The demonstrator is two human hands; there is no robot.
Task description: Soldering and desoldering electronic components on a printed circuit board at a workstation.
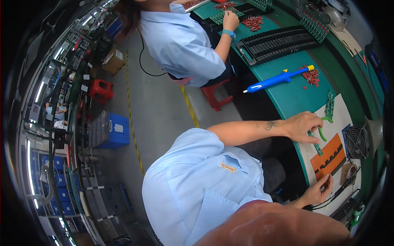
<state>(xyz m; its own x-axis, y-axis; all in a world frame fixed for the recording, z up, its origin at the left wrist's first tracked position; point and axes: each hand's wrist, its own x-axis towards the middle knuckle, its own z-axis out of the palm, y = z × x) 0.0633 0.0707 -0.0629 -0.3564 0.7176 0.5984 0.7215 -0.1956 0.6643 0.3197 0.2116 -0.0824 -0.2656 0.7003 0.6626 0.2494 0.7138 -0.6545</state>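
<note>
My left hand [303,127] reaches over the worktop with its fingers closed on a narrow green circuit board [318,149], whose lower end sticks out past the thumb. Beside the fingertips are the curved green handles [322,133] of a hand tool; its head is hidden under the hand. An orange plate [328,158] with a row of dark notches lies just past the board. At the plate's lower corner is my right hand [318,192], fingers loosely bent and apart, with nothing visible in them. Another green circuit board [329,104] lies above my left hand.
A blue desoldering pump [269,82] sits across the green worktop [287,98], near red components [311,77]. A small black fan [356,142] and cables stand on the right. A co-worker [184,49] handles boards by a black slotted rack [283,44]. A red stool [215,96] stands below.
</note>
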